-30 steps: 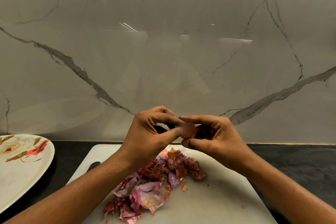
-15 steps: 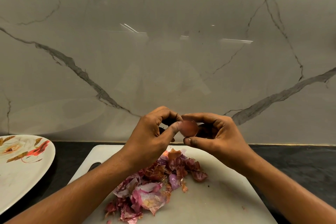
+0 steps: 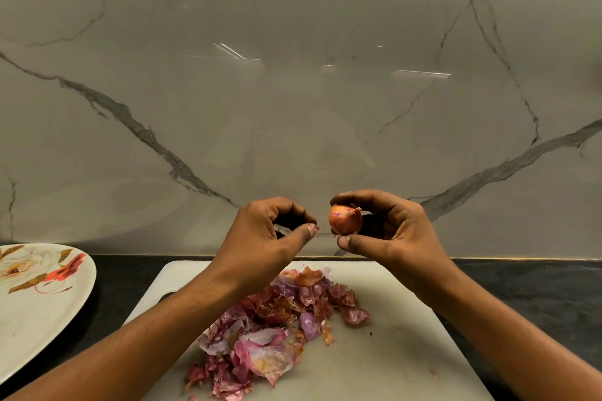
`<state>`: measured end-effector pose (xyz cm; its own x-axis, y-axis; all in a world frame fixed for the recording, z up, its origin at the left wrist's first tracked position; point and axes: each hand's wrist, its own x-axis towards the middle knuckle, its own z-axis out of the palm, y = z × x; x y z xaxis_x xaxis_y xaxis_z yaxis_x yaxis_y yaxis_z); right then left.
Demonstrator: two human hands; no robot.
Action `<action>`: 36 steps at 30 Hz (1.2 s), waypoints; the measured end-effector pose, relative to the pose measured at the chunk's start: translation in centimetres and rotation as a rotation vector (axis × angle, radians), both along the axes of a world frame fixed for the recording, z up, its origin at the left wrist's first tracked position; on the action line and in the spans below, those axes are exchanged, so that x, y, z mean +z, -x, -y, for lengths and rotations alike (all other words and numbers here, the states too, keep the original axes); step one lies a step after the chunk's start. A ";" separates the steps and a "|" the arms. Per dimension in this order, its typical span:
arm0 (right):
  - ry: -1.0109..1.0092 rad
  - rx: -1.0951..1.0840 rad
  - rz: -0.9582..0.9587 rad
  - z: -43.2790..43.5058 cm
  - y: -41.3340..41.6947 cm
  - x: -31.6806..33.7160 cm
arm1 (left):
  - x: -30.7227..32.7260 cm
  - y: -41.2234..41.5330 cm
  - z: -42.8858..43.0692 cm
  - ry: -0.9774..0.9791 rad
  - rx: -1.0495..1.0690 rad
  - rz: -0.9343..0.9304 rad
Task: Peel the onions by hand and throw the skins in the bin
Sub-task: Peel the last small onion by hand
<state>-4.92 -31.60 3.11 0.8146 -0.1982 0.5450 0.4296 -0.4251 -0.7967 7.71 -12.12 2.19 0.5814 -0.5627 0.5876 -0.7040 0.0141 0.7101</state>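
Peeling in progress, head view. The right hand point(image 3: 391, 231) clamps a small onion point(image 3: 345, 220) between its fingertips above and thumb below, held in the air above the far edge of the board point(image 3: 391, 352). The left hand point(image 3: 270, 234) is just beside it, to its left and apart from it, thumb and forefinger drawn together; whether they pinch a scrap cannot be told. The onion is roundish, orange-brown and glossy, with a torn papery tuft at its upper right and a purple fleck showing. Its exposed face turns toward the left hand, the likely peeling side. Loose skins point(image 3: 277, 329) are heaped on the board below; no bin is in view.
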 end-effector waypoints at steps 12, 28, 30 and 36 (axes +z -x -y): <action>0.000 0.056 -0.157 -0.2 0.0 0.1 | 0.2 0.6 -0.2 0.032 -0.036 -0.032; 0.026 0.073 -0.133 0.0 -0.1 -0.3 | 0.7 0.8 -0.3 0.096 -0.106 -0.172; 0.043 0.070 -0.128 0.1 -0.1 -0.4 | 0.8 0.9 -0.3 0.094 -0.106 -0.188; 0.038 0.079 -0.133 0.0 -0.2 -0.7 | 0.7 0.6 -0.3 0.070 -0.083 -0.153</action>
